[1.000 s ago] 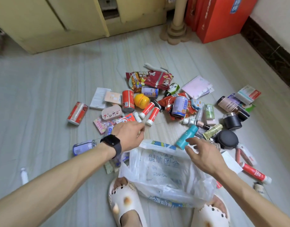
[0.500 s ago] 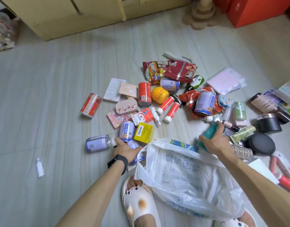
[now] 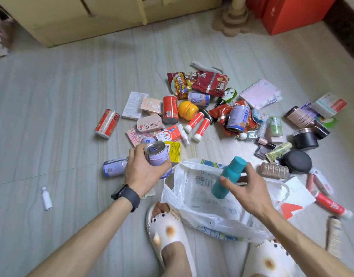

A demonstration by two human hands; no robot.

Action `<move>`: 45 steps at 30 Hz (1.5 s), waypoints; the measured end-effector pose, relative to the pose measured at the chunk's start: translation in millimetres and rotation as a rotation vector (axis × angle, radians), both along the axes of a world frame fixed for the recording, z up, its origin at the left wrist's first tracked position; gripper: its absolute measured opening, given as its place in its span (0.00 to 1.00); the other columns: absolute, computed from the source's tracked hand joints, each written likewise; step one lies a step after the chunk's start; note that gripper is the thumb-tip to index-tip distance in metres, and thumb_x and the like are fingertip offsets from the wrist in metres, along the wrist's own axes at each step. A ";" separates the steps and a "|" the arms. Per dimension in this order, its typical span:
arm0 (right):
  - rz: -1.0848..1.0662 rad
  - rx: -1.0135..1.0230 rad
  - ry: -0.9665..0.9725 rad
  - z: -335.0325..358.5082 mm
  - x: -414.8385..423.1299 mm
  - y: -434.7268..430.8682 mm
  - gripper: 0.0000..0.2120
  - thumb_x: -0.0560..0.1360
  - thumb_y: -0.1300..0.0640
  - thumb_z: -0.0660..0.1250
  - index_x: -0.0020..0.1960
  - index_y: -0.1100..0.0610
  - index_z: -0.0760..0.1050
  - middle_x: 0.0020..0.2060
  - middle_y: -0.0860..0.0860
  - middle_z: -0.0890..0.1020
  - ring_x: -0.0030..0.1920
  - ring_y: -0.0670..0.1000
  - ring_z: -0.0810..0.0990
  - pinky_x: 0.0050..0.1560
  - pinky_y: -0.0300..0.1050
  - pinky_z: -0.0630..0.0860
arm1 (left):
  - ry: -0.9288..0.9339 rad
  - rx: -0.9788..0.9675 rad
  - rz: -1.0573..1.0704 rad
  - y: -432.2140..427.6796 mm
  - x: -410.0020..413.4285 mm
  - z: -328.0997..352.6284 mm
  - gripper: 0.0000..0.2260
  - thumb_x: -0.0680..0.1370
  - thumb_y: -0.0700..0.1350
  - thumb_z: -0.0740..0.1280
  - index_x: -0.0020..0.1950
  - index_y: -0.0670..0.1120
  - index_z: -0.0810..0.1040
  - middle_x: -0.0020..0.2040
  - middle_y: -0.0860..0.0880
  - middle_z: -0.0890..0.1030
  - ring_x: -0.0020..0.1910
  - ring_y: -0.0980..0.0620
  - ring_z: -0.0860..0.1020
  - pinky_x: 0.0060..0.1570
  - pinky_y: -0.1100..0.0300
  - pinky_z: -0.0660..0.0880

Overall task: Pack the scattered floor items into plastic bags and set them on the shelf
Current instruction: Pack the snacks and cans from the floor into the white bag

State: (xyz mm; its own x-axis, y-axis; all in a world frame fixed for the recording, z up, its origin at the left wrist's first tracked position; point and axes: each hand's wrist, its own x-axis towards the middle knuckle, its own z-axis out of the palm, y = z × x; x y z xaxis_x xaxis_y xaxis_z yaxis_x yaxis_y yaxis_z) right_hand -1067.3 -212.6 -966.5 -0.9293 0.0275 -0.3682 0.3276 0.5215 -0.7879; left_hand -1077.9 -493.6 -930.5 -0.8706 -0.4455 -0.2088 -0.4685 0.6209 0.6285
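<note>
Head view: clamping purple can in left grip, beside bag; pinching teal bottle in right grip, over bag's open mouth, amid clutter on floor.

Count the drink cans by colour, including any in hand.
Red cans: 2
Purple-blue cans: 5, the last one held in the left hand, the one before it partly hidden behind it
Total: 7
</note>
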 end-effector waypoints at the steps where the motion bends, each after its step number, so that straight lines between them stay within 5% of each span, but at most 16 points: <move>1: 0.042 0.030 -0.019 -5.8 5.8 0.3 0.17 0.69 0.45 0.76 0.51 0.46 0.71 0.43 0.39 0.81 0.43 0.40 0.80 0.40 0.41 0.75 | 0.040 0.021 -0.074 10.6 -2.4 9.1 0.33 0.58 0.62 0.71 0.60 0.52 0.73 0.56 0.52 0.72 0.52 0.52 0.75 0.55 0.58 0.72; 5: 0.154 0.144 -0.057 -34.0 12.4 2.5 0.19 0.67 0.43 0.75 0.53 0.43 0.70 0.45 0.40 0.81 0.46 0.42 0.80 0.42 0.40 0.75 | -0.037 0.060 -0.481 62.2 -14.1 14.4 0.30 0.61 0.57 0.75 0.61 0.54 0.71 0.55 0.54 0.71 0.52 0.56 0.73 0.52 0.62 0.70; 8: 0.210 0.151 -0.050 -47.4 4.5 3.3 0.21 0.68 0.46 0.74 0.58 0.42 0.70 0.50 0.43 0.81 0.50 0.47 0.81 0.49 0.47 0.78 | -0.172 -0.081 -0.733 93.7 -19.3 -20.6 0.29 0.65 0.54 0.75 0.62 0.51 0.69 0.57 0.50 0.69 0.52 0.47 0.77 0.49 0.55 0.74; 17: 0.341 0.184 -0.011 -65.9 -12.3 2.8 0.20 0.73 0.52 0.73 0.61 0.45 0.69 0.50 0.40 0.78 0.50 0.48 0.78 0.42 0.36 0.65 | -0.254 -0.327 -0.824 85.4 -10.5 -97.9 0.29 0.73 0.55 0.71 0.70 0.53 0.63 0.65 0.52 0.67 0.56 0.43 0.77 0.46 0.49 0.76; 22: 0.414 0.243 -0.003 -55.3 -18.4 1.1 0.30 0.72 0.51 0.74 0.70 0.50 0.65 0.65 0.49 0.77 0.61 0.53 0.78 0.53 0.42 0.72 | -0.191 -0.424 -0.905 79.6 -12.5 -85.1 0.30 0.74 0.55 0.70 0.72 0.51 0.63 0.66 0.50 0.69 0.63 0.45 0.72 0.58 0.51 0.72; 26: 0.487 0.290 0.078 -28.0 -16.8 6.6 0.35 0.71 0.48 0.73 0.73 0.50 0.63 0.67 0.50 0.75 0.65 0.53 0.75 0.62 0.45 0.73 | -0.120 -0.395 -0.922 60.3 -11.3 -60.9 0.29 0.74 0.54 0.69 0.72 0.52 0.64 0.68 0.51 0.68 0.66 0.48 0.69 0.61 0.53 0.69; 30: 0.660 0.371 0.255 13.6 -23.9 -7.9 0.29 0.75 0.45 0.68 0.73 0.47 0.65 0.66 0.45 0.75 0.65 0.51 0.73 0.60 0.42 0.72 | -0.094 -0.378 -0.705 15.9 -4.6 -38.0 0.27 0.76 0.53 0.64 0.75 0.53 0.64 0.72 0.52 0.66 0.71 0.49 0.65 0.68 0.55 0.63; 34: 0.854 0.402 0.448 47.0 -41.8 -50.5 0.24 0.77 0.42 0.60 0.73 0.42 0.66 0.69 0.41 0.72 0.68 0.47 0.70 0.61 0.42 0.74 | -0.188 -0.331 -0.389 -43.7 -1.7 -34.1 0.27 0.75 0.51 0.65 0.74 0.54 0.65 0.69 0.50 0.69 0.68 0.48 0.68 0.65 0.56 0.67; 39: 1.112 0.555 0.675 55.3 -70.1 -118.0 0.22 0.74 0.42 0.62 0.67 0.44 0.72 0.63 0.49 0.78 0.58 0.54 0.79 0.46 0.44 0.80 | -0.417 -0.251 -0.007 -111.6 11.3 -59.1 0.28 0.74 0.56 0.66 0.73 0.54 0.65 0.73 0.48 0.63 0.70 0.44 0.66 0.66 0.53 0.67; 43: 1.129 0.666 0.622 23.2 -87.5 -176.1 0.25 0.70 0.39 0.60 0.64 0.48 0.74 0.56 0.51 0.80 0.51 0.56 0.82 0.38 0.46 0.79 | -0.430 0.033 0.444 -142.1 15.4 -81.5 0.30 0.73 0.61 0.67 0.71 0.50 0.64 0.67 0.43 0.67 0.62 0.40 0.71 0.57 0.52 0.71; 45: 1.090 0.680 0.522 5.4 -95.5 -207.6 0.28 0.73 0.38 0.58 0.67 0.51 0.72 0.56 0.53 0.80 0.54 0.58 0.79 0.44 0.49 0.78 | -0.429 0.256 0.644 -152.1 10.8 -91.6 0.32 0.74 0.64 0.66 0.68 0.45 0.63 0.63 0.40 0.72 0.57 0.40 0.76 0.50 0.53 0.71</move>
